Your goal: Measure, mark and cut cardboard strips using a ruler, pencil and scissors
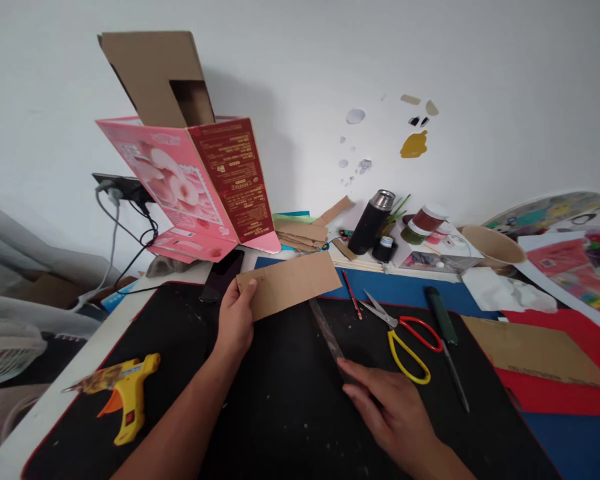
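My left hand grips the left end of a rectangular brown cardboard strip and holds it just above the black mat. My right hand lies on the mat with its fingers closed over the near end of a dark metal ruler, which runs away from me toward the cardboard. Red and yellow handled scissors lie just right of the ruler.
A yellow glue gun lies at the mat's left. A pink box with raised flaps stands at the back left. A dark utility knife, red pencil, black flask, jars, paper bowl and cardboard sheet are to the right.
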Available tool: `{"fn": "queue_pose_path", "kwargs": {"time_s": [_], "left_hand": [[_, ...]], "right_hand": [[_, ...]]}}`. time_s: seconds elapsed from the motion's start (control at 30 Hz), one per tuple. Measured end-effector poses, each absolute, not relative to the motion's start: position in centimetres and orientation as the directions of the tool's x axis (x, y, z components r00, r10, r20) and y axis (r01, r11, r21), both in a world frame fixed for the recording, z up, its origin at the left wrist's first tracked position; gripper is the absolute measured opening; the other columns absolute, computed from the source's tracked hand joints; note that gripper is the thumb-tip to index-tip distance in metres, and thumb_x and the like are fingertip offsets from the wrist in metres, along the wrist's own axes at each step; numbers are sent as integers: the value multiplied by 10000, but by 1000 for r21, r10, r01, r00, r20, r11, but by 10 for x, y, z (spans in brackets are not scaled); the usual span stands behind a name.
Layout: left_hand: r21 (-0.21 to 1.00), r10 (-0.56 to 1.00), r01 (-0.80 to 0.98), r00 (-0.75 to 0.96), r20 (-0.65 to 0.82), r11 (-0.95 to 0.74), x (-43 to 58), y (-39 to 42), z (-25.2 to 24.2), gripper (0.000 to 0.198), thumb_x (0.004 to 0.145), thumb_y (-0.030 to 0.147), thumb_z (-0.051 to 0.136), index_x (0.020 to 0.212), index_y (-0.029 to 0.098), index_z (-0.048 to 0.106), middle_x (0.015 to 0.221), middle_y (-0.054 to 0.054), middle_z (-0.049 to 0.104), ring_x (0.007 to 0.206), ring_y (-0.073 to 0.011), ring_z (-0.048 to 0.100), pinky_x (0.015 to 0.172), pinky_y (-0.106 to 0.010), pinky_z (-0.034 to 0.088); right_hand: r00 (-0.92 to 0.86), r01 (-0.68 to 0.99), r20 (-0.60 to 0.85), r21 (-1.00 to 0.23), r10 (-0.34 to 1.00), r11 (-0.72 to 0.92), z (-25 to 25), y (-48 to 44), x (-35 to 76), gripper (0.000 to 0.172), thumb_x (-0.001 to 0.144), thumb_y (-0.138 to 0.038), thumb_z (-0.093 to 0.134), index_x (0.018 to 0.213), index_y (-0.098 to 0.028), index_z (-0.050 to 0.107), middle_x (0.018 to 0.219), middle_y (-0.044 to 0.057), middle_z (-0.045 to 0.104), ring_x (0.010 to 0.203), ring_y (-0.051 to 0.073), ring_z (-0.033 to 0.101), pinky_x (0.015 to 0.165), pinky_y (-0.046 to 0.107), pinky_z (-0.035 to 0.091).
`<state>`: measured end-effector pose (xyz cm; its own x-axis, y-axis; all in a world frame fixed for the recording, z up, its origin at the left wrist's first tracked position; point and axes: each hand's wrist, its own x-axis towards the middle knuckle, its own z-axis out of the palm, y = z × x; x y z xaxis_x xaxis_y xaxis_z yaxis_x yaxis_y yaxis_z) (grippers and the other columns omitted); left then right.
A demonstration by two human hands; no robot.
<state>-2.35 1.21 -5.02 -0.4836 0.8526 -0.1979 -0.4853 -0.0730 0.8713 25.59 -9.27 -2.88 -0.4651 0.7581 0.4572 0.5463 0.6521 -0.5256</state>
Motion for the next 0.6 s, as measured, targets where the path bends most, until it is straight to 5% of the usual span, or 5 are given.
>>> {"fn": "queue_pose_path", "kwargs": {"time_s": [0.17,0.37,0.6], "left_hand": [[878,880,-473,-443,-169,-69,-19,9,-48,494,656,447,930,1049,209,750,1013,-62,788,977,-285,746,841,-358,586],[869,894,-493,-405,-195,-34,-13,6,-50,475,664,419,941,1058,215,774,1000,-66,788,1007,-303,750,859,-372,597],[828,825,-560,-461,-325,14,-21,11,-53,292,743,297,842,1006,229,734,908,-13,744,769,-205,704,711,-303,597]], "right_hand": [[-610,582,310,-449,729,678,-39,-110,258,363,1126,-405,531,1347,-208,742,792,44,809,627,218,778,582,309,610],[-585,609,238,-502,775,614,-45,-117,260,372,1136,-420,510,1341,-219,748,821,58,812,660,208,767,627,298,594],[-390,611,150,-696,908,378,-40,-100,272,323,1083,-476,598,1193,-262,813,974,58,853,803,213,802,766,307,618]]}}
